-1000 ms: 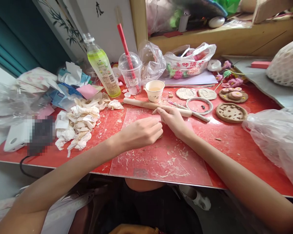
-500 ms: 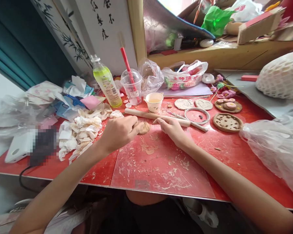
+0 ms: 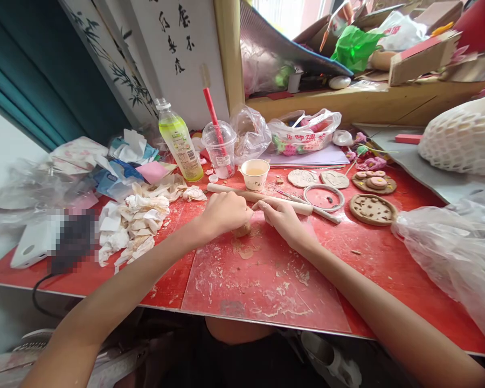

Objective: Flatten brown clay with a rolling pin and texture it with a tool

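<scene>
Brown clay [image 3: 242,230], likely soft, light and easily dented, best held by its edge, is clasped under the left grip [image 3: 228,211]; whether the right grip [image 3: 282,216] pinches anything cannot be told.

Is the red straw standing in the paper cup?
No, the red straw rises from the clear plastic cup, which stands behind and to the left of the paper cup.
</scene>
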`<state>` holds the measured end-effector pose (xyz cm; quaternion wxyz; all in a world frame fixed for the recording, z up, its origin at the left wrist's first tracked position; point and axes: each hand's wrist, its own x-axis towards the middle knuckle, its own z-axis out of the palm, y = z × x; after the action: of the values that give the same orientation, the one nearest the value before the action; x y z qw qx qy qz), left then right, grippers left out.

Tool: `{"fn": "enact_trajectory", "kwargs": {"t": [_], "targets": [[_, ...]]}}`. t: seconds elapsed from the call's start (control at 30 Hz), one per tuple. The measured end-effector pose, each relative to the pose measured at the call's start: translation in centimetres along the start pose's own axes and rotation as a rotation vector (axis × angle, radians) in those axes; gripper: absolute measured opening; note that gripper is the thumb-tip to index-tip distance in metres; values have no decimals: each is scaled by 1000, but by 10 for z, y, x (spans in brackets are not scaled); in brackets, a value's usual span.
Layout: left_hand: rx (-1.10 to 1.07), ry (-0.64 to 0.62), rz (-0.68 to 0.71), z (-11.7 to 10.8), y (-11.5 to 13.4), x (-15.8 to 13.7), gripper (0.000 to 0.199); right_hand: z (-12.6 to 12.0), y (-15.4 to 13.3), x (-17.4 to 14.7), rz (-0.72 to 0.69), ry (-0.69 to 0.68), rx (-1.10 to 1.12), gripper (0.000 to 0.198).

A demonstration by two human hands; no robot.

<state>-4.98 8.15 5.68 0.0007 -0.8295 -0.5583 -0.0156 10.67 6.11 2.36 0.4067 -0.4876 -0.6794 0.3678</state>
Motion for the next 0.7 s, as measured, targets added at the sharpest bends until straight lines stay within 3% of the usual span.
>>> {"fn": "enact_trajectory", "kwargs": {"t": [0.17,0.5,0.7], "targets": [[29,54,-67,9,3,0,37,5,11,4,-59,1,62,30],[162,213,20,33,4,-17,49,8,18,7,-123,9,34,29],[133,197,124,14,-2,-10,44,6,17,8,-112,13,63,27]]}}
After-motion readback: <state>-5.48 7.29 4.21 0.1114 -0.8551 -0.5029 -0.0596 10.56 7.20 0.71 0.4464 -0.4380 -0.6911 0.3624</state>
